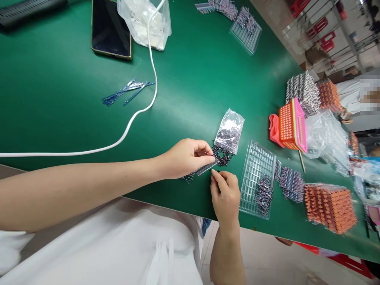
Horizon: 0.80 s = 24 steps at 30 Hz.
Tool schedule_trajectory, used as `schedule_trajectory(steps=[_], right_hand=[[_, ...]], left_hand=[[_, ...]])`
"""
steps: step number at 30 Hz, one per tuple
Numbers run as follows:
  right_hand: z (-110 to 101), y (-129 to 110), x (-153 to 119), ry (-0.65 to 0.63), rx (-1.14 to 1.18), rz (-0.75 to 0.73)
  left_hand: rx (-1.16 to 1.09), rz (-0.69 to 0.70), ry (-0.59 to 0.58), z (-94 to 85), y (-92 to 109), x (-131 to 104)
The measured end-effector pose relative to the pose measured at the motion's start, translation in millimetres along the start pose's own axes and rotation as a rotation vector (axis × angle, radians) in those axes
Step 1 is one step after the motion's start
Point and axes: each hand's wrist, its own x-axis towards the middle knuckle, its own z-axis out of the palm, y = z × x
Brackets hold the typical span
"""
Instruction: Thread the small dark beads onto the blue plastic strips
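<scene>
My left hand (185,160) is closed, thumb and forefinger pinching a thin dark strip (216,152) that shows just past the fingertips. Under those fingers lies a small grey ridged piece (204,168), with fine wire-like ends (188,178) poking out beside it. Close to the left, my right hand (226,196) has thumb and forefinger pressed together; what they hold is too small to make out. A heap of small black beads (225,157) lies just beyond both hands, at the mouth of a clear plastic bag (229,132) with more dark beads inside.
A clear compartment tray (252,170) holds thin dark pieces (264,194) right of my hands. Farther right are orange stacks (331,208) and an orange-pink basket (292,124). A white cable (130,122), phone (111,29) and blue strips (124,92) lie left. A co-worker's sleeve (348,95) shows far right.
</scene>
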Motion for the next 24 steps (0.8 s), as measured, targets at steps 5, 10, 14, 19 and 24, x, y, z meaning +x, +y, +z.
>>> schedule_trajectory(steps=[5, 10, 14, 19, 24], right_hand=[[-1.7, -0.7, 1.5, -0.063, -0.057, -0.052], [-2.9, -1.1, 4.4, -0.091, -0.043, -0.044], [-2.5, -0.8, 6.1, -0.101, 0.004, -0.007], [-1.4, 0.3, 9.8, -0.102, 0.037, 0.01], [1.9, -0.7, 20.3, -0.11, -0.025, -0.012]], left_hand=[[-0.013, 0.002, -0.002, 0.6, -0.8, 0.0], [-0.011, 0.001, -0.007, -0.2, -0.3, -0.8], [0.004, 0.001, -0.008, -0.6, 0.4, -1.8], [0.009, 0.0, -0.009, -1.1, 1.1, -1.5], [0.003, 0.003, -0.013, 0.9, 0.2, -0.8]])
